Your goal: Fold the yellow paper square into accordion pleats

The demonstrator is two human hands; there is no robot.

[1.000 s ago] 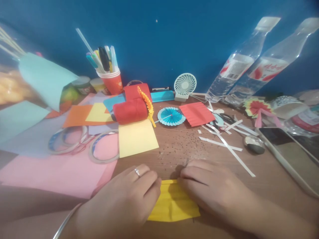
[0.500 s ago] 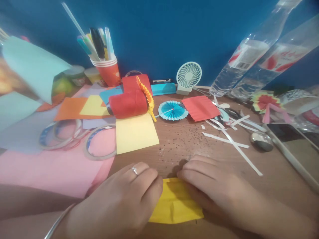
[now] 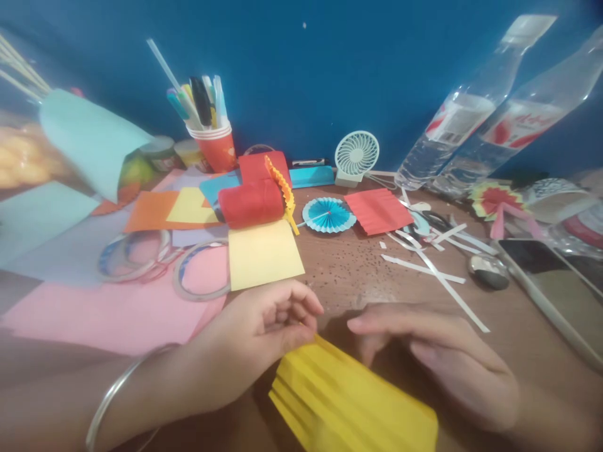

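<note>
Yellow pleated paper [image 3: 353, 402] is at the bottom centre, its creases running lengthwise, tilted down toward the right. My left hand [image 3: 277, 320] pinches its upper left corner between thumb and fingers. To the right of the paper, my right hand [image 3: 438, 358] hovers with its fingers apart and curved, holding nothing. Beyond my hands lie a pale yellow sheet [image 3: 266, 254], a blue pleated paper rosette [image 3: 328, 215] and a red pleated sheet [image 3: 379, 211].
Tape rolls [image 3: 202, 295] rest on pink paper [image 3: 108, 320] at the left. White paper strips [image 3: 443, 276], a mouse [image 3: 488, 271] and a phone [image 3: 551, 289] lie right. Behind stand a pen cup [image 3: 217, 147], small fan [image 3: 357, 156] and bottles [image 3: 461, 119].
The yellow paper has been lifted and turned, showing more of its pleats. My left hand has rolled to pinch its corner, while my right hand has let go and moved right.
</note>
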